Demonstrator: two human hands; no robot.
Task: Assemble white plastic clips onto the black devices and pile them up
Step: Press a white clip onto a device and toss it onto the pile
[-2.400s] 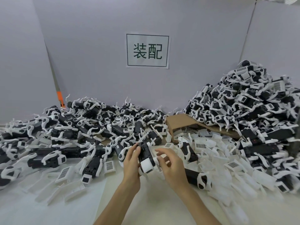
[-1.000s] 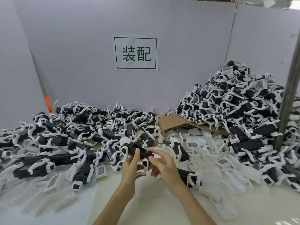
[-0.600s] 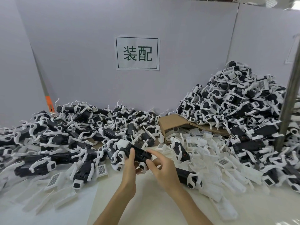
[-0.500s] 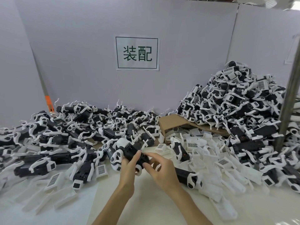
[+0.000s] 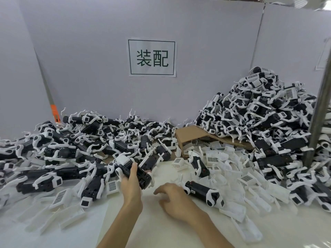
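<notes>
Gripping 1 black device (image 5: 143, 177) at the near edge of the left pile (image 5: 71, 149), your left hand (image 5: 129, 185) has its fingers curled around it; your right hand (image 5: 173, 197) is just beside, over the table (image 5: 152, 222), fingers loosely apart, holding nothing.

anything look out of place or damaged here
The bent brown cardboard piece lies half buried under the tall right-hand pile of black devices, with loose white plastic clips spilling from beneath it. Nothing looks broken.
</notes>
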